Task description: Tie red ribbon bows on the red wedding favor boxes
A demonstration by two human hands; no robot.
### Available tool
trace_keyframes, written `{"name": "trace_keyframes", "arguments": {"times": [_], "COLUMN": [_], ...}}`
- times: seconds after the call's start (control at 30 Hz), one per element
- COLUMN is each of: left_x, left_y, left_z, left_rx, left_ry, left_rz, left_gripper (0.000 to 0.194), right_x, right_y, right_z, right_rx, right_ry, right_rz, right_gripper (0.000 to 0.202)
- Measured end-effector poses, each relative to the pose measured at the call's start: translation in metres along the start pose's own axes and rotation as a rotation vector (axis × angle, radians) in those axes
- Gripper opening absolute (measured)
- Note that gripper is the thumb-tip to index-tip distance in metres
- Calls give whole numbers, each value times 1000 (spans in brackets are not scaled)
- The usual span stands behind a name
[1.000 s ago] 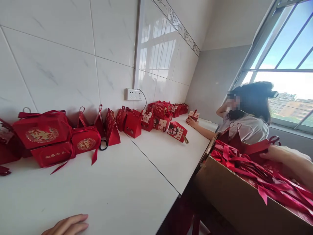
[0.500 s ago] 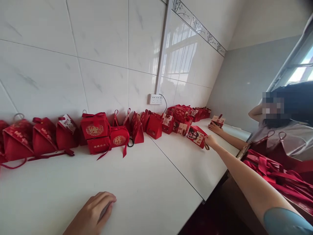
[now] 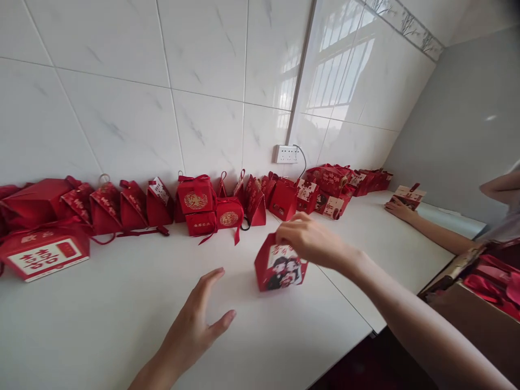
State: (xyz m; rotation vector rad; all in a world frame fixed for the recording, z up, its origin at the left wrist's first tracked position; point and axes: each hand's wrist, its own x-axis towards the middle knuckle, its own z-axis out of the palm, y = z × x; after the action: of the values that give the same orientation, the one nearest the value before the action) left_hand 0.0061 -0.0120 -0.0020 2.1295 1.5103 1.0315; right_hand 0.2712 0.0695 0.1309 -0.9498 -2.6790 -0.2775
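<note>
A red gift box [image 3: 286,271] with a cartoon couple on its pale front panel is at the middle of the white table [image 3: 122,314]. My right hand [image 3: 311,238] grips it by the top, fingers closed. The box looks upright; whether its base touches the table is hard to tell. To the left of the box is my left hand [image 3: 195,319], its thumb and fingers spread apart, holding nothing. A gap separates this hand from the box.
Red gift boxes line the wall, among them a stacked pair with gold emblems [image 3: 195,201] and a large lying box [image 3: 46,254]. A co-worker's hand [image 3: 400,208] holds another box [image 3: 408,196] at the right. An open carton [image 3: 467,309] stands lower right.
My right hand has brought the couple box from the right toward the middle. My left hand has opened and moved right. The view has turned left, showing more boxes there.
</note>
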Motion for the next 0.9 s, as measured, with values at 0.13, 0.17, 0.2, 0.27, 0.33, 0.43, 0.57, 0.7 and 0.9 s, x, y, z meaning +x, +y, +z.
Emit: {"name": "trace_keyframes", "arguments": {"times": [0.13,0.17,0.2,0.27,0.33,0.43,0.57,0.7,0.9], "left_x": [1,3,4,6,6,5,2,2,1], "left_y": [9,11,12,15,18,21,19,19,20], "left_z": [0,-1,-1,-5,-9,-12,-12,-10,-11], "left_rx": [-240,-272,-293,-324,-364,-443,-534,-524,-461], "left_ry": [33,28,15,-26,-51,-85,-135,-139,-138], "left_rz": [-122,-153,-180,-197,-176,-158,-135,-123,-110], "left_gripper": [72,64,55,41,37,33,27,28,30], "right_x": [24,28,31,34,34,28,12,6,15], "right_y": [-61,-67,-70,-67,-60,-55,-67,-75,-75], "right_z": [24,28,32,37,43,57,72,71,59], "right_rx": [55,72,89,153,334,821,1234,1276,1228], "right_ry": [131,189,256,384,417,363,390,442,581], "right_rz": [-324,-334,-325,-237,-112,55,157,138,264], "right_gripper": [23,21,17,15,34,33,18,20,17]}}
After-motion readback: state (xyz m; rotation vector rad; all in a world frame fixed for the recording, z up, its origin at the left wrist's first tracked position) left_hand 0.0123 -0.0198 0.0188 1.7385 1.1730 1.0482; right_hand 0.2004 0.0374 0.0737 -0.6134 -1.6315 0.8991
